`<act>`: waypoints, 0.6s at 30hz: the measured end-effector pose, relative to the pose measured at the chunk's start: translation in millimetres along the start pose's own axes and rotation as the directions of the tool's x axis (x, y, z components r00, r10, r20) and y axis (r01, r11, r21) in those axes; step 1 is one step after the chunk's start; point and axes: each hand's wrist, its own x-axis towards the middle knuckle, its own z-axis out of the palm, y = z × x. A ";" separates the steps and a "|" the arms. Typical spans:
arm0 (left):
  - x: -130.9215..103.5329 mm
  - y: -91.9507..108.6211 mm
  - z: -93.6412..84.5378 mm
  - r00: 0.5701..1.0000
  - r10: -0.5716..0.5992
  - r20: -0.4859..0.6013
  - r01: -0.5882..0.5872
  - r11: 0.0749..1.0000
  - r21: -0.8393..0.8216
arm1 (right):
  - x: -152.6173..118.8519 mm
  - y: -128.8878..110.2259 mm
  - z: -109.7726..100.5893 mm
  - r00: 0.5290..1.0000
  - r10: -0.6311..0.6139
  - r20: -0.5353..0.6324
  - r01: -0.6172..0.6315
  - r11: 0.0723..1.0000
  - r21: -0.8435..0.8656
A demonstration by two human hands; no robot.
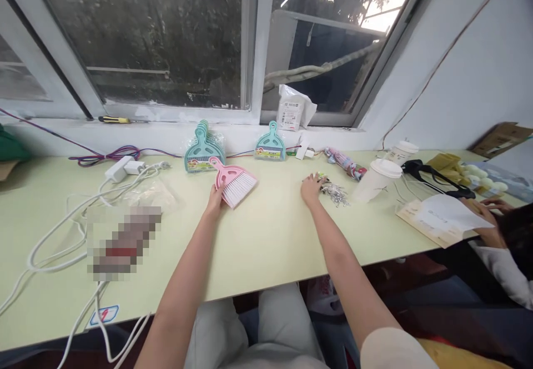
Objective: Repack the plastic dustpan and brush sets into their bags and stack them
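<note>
My left hand (215, 198) is closed around the edge of a pink mini dustpan (225, 176), with a white-bristled brush (240, 189) lying against it. The set is tilted above the table, its handle pointing away from me. My right hand (311, 189) rests on the table at the left edge of a small heap of silvery metal pieces (335, 193). Its fingers are bent together at the heap, and what they grip is hidden. Behind the pink set stands a row of wrapped teal dustpan sets (203, 148). Another teal set (271, 146) leans at the wall.
White cables (62, 266) and chargers (120, 168) lie on the left, beside a blurred-out object (127, 241). Paper cups (377, 180) and a patterned bundle (345, 162) are right of my right hand. Another person's hands (485, 213) are at the far right, near papers (445, 216).
</note>
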 end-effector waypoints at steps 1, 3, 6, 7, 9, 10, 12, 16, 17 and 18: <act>1.9 -0.8 0.5 1.000 0.021 -0.023 -0.021 1.000 0.005 | 2.5 10.4 0.8 1.000 0.001 0.011 -0.002 0.997 0.073; 4.0 -2.7 2.3 0.997 0.054 -0.052 -0.053 0.998 0.027 | 5.0 16.4 3.0 1.000 -0.012 -0.022 0.017 0.964 0.265; 1.0 -4.4 5.8 0.996 0.048 -0.077 -0.046 0.999 0.027 | -5.1 -14.2 9.4 0.989 -0.053 -0.142 0.107 0.904 0.413; -1.3 -4.5 7.2 0.997 0.044 -0.065 -0.043 0.999 0.019 | -14.7 -33.2 12.5 0.981 -0.089 -0.172 0.154 0.898 0.412; -6.7 -4.3 9.9 0.999 0.009 -0.034 -0.010 1.000 -0.022 | -44.9 -77.4 19.6 0.959 -0.216 -0.185 0.274 0.878 0.393; -9.3 -4.2 11.0 1.000 -0.004 -0.023 0.003 0.999 -0.050 | -64.3 -99.6 22.9 0.932 -0.330 -0.151 0.363 0.851 0.379; -13.9 -4.6 11.8 1.000 -0.028 -0.004 0.028 0.994 -0.101 | -106.3 -137.3 27.8 0.824 -0.564 -0.049 0.543 0.762 0.354; -18.4 -7.0 7.5 1.000 -0.022 -0.005 0.021 0.990 -0.138 | -167.1 -171.0 28.4 0.703 -0.707 0.084 0.650 0.685 0.328; -18.3 -7.7 6.1 1.000 -0.016 -0.009 0.014 0.991 -0.135 | -173.6 -171.9 27.1 0.706 -0.700 0.110 0.638 0.696 0.329; -17.8 -8.3 5.2 1.000 -0.009 -0.009 0.008 0.991 -0.135 | -176.9 -171.1 25.4 0.716 -0.686 0.131 0.620 0.711 0.332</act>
